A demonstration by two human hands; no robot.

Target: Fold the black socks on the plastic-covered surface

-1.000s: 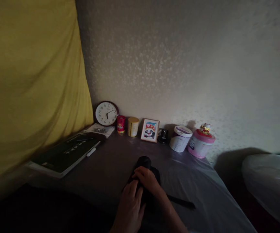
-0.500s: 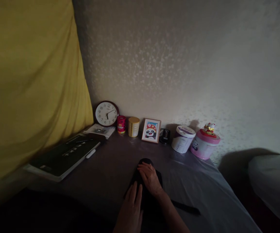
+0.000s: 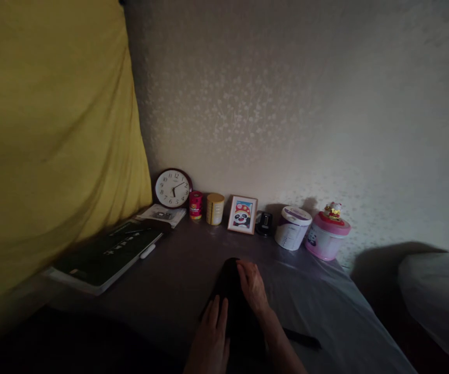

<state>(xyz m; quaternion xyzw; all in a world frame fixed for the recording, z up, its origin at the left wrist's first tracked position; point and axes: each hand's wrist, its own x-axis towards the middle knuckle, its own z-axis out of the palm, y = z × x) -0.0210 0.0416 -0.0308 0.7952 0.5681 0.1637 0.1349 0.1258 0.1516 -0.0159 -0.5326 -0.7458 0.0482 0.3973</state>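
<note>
A long black item [image 3: 230, 283], apparently soft cloth, lies on the table in front of me; its exact kind is too dark to make out. My left hand [image 3: 212, 327] rests on its near left part, fingers stretched out and flat. At its far right edge, my right hand [image 3: 253, 288] has its fingers bent around the border, gripping it. A black strap [image 3: 302, 338] sticks out to the right from beneath my right forearm. The near end of the item is lost in shadow.
Along the wall stand a clock [image 3: 173, 188], a red can [image 3: 195, 205], a yellow-lidded can [image 3: 215, 210], a panda picture frame [image 3: 242, 214], a small black object [image 3: 264, 223], a white tub [image 3: 292, 231] and a pink tub [image 3: 325, 239] topped by a figurine [image 3: 333, 210]. A dark green book [image 3: 111, 254] lies left.
My right hand has moved right, from lying across the black item's far end to its right edge. The left hand stays nearly in place. The view has tilted slightly.
</note>
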